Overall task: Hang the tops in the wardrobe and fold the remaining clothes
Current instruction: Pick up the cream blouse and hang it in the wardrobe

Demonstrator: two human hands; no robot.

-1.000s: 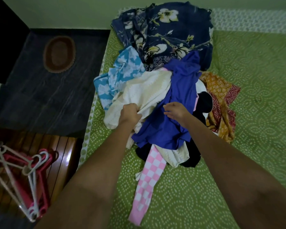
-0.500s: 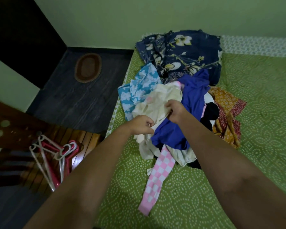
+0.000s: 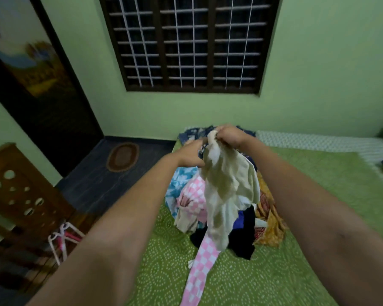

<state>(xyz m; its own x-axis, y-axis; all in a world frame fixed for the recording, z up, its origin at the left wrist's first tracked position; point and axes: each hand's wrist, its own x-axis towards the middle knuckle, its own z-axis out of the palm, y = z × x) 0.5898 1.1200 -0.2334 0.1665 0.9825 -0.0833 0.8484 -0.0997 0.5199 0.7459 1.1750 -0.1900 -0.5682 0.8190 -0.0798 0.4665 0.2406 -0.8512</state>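
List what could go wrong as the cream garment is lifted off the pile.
1. The cream garment hangs from both hands, right hand and left hand; its lower end drapes over the pile and may drag other clothes along.
2. The pink checked cloth trails toward the bed edge and might slip off.

You see your two forearms bare from the elbow down, with no sleeves showing. Your left hand (image 3: 191,154) and right hand (image 3: 230,134) are gloveless.
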